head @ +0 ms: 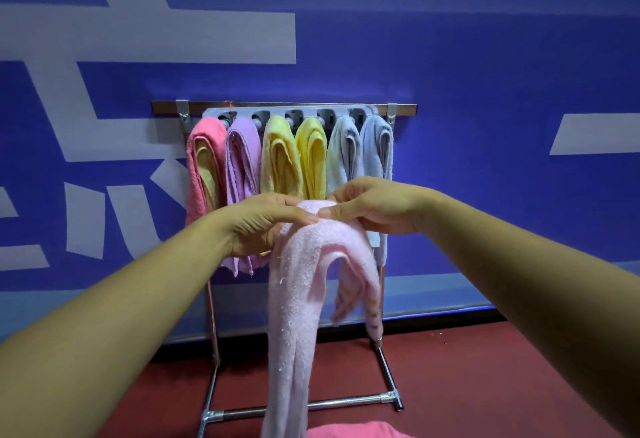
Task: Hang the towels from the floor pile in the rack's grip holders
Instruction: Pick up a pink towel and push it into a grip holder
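While you pinch the pale pink towel (304, 282) at its folded crown, note the hazards.

1. Every grip holder (294, 115) in sight looks filled. Forcing this fold in could knock a hung towel (311, 160) loose.
2. The long tails may drag the fold out of a shallow grip.

Position: your left hand (263, 223) and right hand (370, 209) are both clamped on the crown. The towel hangs below them, in front of the rack (391, 395).
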The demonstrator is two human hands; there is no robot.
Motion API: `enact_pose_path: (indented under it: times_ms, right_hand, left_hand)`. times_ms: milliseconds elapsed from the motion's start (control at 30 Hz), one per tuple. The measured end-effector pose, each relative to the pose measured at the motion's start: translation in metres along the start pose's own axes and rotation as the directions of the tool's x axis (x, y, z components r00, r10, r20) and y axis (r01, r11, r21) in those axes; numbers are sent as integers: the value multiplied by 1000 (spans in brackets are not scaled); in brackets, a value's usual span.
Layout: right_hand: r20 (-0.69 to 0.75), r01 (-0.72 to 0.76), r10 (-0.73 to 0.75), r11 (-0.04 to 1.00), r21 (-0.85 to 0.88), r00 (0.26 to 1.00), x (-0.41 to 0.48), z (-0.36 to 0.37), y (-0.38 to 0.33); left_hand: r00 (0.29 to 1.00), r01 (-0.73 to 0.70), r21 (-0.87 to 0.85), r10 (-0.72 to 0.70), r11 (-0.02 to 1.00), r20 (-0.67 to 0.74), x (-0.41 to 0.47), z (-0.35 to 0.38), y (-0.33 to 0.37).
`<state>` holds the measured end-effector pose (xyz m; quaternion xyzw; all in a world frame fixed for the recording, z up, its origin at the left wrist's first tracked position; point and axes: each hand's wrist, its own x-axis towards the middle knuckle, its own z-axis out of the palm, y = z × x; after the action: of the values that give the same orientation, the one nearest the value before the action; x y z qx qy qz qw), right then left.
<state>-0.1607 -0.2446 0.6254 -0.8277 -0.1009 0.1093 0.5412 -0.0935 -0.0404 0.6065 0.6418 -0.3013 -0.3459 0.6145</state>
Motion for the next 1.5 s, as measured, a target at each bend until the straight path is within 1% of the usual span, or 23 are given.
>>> enact_pose_path:
  times_ms: [67,167,233,300,400,533,567,633,700,800,867,933,967,1033,1100,1133,1200,1267,1367,1433,1467,1500]
  right_hand:
    - [-68,15,-13,999,39,998,-4,-9,-1]
    - [-217,90,-50,980,177,975,-15,-24,-4]
    - [-259,112,-43,961,255,965,-19,-35,0]
    - [-239,86,-25,964,252,971,-26,-41,6]
    - [-149,51,-16,970,239,989,-29,-41,14]
    - [-30,76,-70,946,315,997,-20,-35,15]
    - [-24,93,-90,944,316,996,-17,-34,14]
    - [-55,157,-147,935,318,988,-14,-36,9]
    - [-105,198,-173,929,312,979,-15,-42,2]
    - [-168,229,-188,935,272,968,-15,-58,-8]
    - [-222,244,-188,935,259,957,-14,-72,-10]
    - [-263,220,-157,948,231,952,-9,-86,-8]
    - [-276,198,-137,959,205,951,-6,-92,-6]
    - [-303,147,-98,979,141,948,1,-104,-1]
    - [-318,123,-77,984,127,945,8,-114,2]
    - [-319,129,-89,986,108,944,12,-119,2]
    - [-332,162,-157,987,-11,930,21,-130,-1]
    - [-402,179,-209,977,-111,892,32,-144,-5]
    - [-521,162,-231,971,-174,822,50,-170,-12]
    - [-560,101,-228,964,-248,796,64,-187,-18]
    - [-582,51,-218,956,-288,784,72,-193,-20]
    - [-605,-3,-205,946,-324,769,81,-199,-22]
  left_hand:
    - [1000,27,17,-28,999,15,2,0,-3]
    - [995,94,127,-99,987,29,0,0,-9]
    - [997,75,94,-77,993,14,0,-1,-8]
    - [1000,-16,1,16,1000,-1,4,-3,-1]
    - [992,-125,-19,125,992,26,11,2,17]
    - [988,-143,61,139,988,61,26,11,36]
    - [988,-142,72,137,987,75,29,13,39]
    - [987,-140,63,134,988,87,35,13,45]
    - [990,-119,54,114,991,81,41,10,48]
    - [993,-61,111,49,992,106,51,5,49]
    - [993,-27,213,2,977,118,56,2,49]
    - [994,-17,284,-16,959,112,60,-2,51]
    - [996,-26,285,-1,958,93,64,-5,52]
    - [997,-79,221,74,972,33,77,-10,55]
    - [989,-144,157,148,977,-16,92,-11,60]
    - [984,-171,139,176,975,-28,100,-10,63]
    - [971,-217,119,227,969,-76,117,-9,73]
    - [958,-240,118,255,964,-128,134,-11,85]
    - [939,-250,173,282,953,-195,162,-20,105]
    - [917,-242,253,306,937,-255,180,-29,120]
    - [905,-231,322,324,918,-276,190,-33,126]
    - [893,-207,429,349,879,-284,198,-37,132]
